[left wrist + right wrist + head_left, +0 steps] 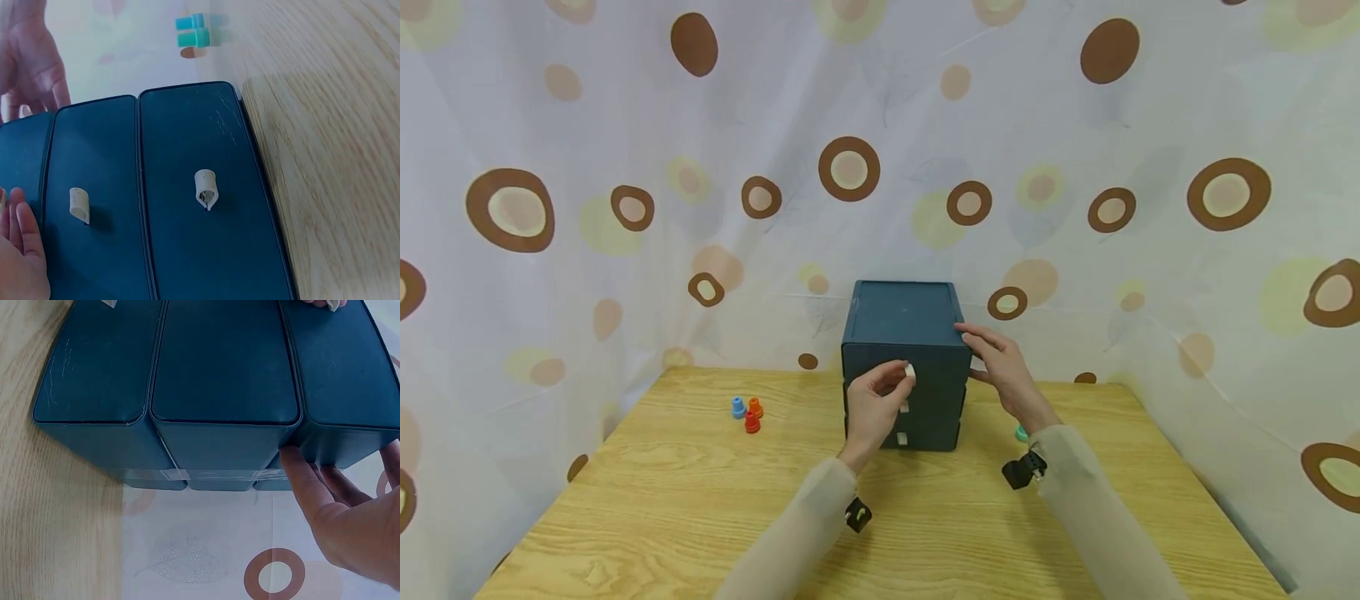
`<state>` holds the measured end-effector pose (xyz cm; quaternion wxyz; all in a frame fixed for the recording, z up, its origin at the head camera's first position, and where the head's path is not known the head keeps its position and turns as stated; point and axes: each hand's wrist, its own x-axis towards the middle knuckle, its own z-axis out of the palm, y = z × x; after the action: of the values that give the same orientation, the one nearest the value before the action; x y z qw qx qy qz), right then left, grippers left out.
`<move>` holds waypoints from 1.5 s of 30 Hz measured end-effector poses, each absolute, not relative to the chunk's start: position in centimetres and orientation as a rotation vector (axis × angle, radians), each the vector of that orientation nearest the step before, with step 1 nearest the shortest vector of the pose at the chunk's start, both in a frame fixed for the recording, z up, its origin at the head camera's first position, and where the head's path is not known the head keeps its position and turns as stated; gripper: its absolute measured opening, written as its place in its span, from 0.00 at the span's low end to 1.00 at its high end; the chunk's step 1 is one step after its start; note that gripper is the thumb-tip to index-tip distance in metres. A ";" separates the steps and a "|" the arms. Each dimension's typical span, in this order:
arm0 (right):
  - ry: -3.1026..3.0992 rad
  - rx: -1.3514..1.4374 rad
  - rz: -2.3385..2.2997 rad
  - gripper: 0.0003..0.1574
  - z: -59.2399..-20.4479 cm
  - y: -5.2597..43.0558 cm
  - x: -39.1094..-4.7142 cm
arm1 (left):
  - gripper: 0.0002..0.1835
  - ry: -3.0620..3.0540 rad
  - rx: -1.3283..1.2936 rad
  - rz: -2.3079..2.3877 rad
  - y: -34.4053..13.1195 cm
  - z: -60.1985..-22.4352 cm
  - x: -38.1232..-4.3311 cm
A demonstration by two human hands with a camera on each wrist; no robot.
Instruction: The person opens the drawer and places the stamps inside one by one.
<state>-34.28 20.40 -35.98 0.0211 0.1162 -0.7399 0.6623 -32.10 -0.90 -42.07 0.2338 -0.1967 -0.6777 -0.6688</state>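
A dark blue drawer cabinet (904, 315) with three stacked drawers stands at the back of the table. My left hand (874, 408) is at the top drawer's front, pinching its white loop pull tab (910, 371) between thumb and fingers. The middle drawer's tab (79, 205) and bottom drawer's tab (206, 189) hang free. My right hand (1009, 375) touches the cabinet's right side near the top, fingers fairly straight; in the right wrist view, its fingers (306, 481) lie along the top drawer's side wall. All drawers look shut.
Left of the cabinet stand small cone-shaped pieces: blue (739, 407), orange (756, 407) and red (752, 422). To its right, a green piece (195, 39) and a light-blue piece (189, 22) lie partly hidden by my right arm in the head view. A patterned curtain (895, 100) hangs behind.
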 end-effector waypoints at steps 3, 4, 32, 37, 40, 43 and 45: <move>-2.300 0.365 2.049 0.31 -36.0 20.5 -34.3 | 0.13 -1.869 -0.549 -1.846 -0.9 -42.1 -32.2; -2.300 0.366 2.049 0.31 -35.9 20.5 -34.3 | 0.13 -1.879 -0.545 -1.852 -0.9 -41.7 -31.9; -2.316 0.380 2.032 0.31 -36.2 20.6 -34.3 | 0.07 -2.362 -0.542 -1.645 -3.5 -44.5 -31.8; -2.314 0.386 2.033 0.32 -36.1 20.6 -34.3 | 0.10 -2.362 -0.574 -1.691 -3.5 -44.4 -31.9; -2.313 0.391 2.034 0.32 -36.0 20.6 -34.3 | 0.11 -2.366 -0.579 -1.755 -3.4 -44.3 -32.1; -2.314 0.385 2.040 0.31 -36.0 20.5 -34.3 | 0.11 -2.377 -0.556 -1.784 -3.3 -44.5 -32.2; -2.316 0.390 2.044 0.31 -36.0 20.5 -34.3 | 0.11 -2.384 -0.546 -1.785 -3.4 -44.6 -32.2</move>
<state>-34.27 20.47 -36.02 0.0142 0.1253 -0.7438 0.6564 -32.24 -3.36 -44.58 0.0569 -0.1801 -0.7861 -0.5886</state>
